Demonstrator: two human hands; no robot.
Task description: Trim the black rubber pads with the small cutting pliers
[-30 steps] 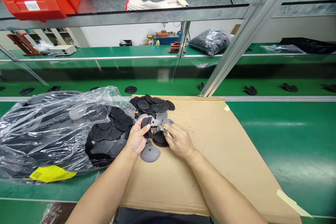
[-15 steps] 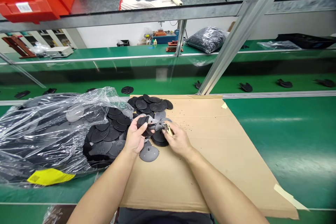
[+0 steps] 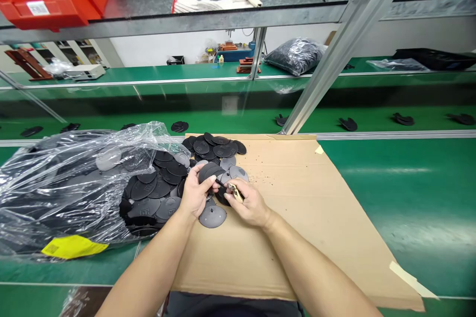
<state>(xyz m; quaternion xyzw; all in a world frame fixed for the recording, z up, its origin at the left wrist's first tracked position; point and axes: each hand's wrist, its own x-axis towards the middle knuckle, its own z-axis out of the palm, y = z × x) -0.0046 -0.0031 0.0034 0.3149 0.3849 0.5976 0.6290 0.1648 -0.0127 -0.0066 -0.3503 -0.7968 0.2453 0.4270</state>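
Note:
My left hand (image 3: 196, 192) is closed around several black oval plastic discs (image 3: 211, 172), fanned against one another. In my right hand (image 3: 251, 203) is a small pair of nippers (image 3: 236, 192) with cream-coloured handles. Its metal jaws point left, close to the edge of the held discs; whether they touch is too small to tell. A loose grey disc (image 3: 212, 216) with a small peg lies on the cardboard (image 3: 297, 237) just below my hands. More grey and black discs lie partly hidden behind my fingers.
On the left a clear plastic bag (image 3: 67, 183) spills black discs (image 3: 148, 203). A pile of discs (image 3: 219, 147) sits at the cardboard's far edge, with dark crumbs beside it. Black parts (image 3: 348, 124) lie along the green belt. A metal post (image 3: 327, 69) slants up at right.
The held discs have tilted and now show their broad faces, fanned upward. The nippers have shifted slightly left and down. A grey disc behind my hands shows more fully.

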